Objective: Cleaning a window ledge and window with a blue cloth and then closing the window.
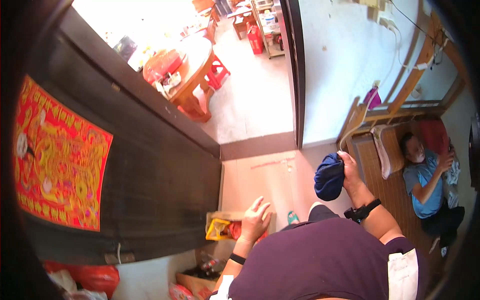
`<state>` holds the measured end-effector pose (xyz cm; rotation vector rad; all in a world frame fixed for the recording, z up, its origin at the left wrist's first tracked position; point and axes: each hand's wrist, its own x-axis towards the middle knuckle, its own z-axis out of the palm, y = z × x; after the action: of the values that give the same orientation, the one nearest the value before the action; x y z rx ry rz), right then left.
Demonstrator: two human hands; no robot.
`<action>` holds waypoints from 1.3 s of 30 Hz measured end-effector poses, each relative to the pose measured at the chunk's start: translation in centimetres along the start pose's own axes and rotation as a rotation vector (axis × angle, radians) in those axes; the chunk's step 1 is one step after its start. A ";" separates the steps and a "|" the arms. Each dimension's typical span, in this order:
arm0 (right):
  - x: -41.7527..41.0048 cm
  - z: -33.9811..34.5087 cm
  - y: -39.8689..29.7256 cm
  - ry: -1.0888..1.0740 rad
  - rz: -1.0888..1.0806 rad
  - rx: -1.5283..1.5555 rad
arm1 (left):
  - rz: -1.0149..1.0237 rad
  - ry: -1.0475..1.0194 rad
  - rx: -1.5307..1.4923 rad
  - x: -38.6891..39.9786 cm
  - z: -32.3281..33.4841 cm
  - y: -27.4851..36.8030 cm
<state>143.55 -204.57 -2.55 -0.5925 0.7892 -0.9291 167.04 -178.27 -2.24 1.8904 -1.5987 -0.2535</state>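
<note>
My right hand (351,168) grips a bunched dark blue cloth item (328,177), perhaps a cap, which hangs to the left of my fingers. The pale cord (356,128) passes just above that hand; whether it touches cannot be told. My left hand (256,222) is held out with the fingers apart and nothing in it. Below it stands a cardboard box (272,221) with a yellow-edged item (218,229) and red plastic inside. Black bands circle both my wrists.
A dark door (161,180) bearing a red and gold poster (62,161) stands at left. Ahead, a raised threshold (258,145) crosses the doorway, with a round wooden table (200,56) beyond. At right, a person (423,183) lies on a wooden bed (369,187).
</note>
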 end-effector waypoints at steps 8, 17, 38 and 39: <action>16.0 7.7 -0.6 -0.118 0.145 0.035 | -0.062 0.029 0.000 12.9 0.3 -4.6; 33.3 20.1 2.9 -0.168 0.223 0.023 | -0.245 0.101 0.041 24.3 -2.3 -13.6; 68.9 30.1 -2.2 0.381 -0.049 0.141 | 0.095 -0.243 -0.134 69.3 -4.8 -39.0; 70.5 29.6 -2.5 0.390 -0.059 0.148 | 0.102 -0.265 -0.134 71.3 -4.3 -39.3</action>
<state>191.85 -263.71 -6.89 -0.3089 1.0433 -1.1656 218.48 -241.51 -3.69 1.7226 -1.7974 -0.5729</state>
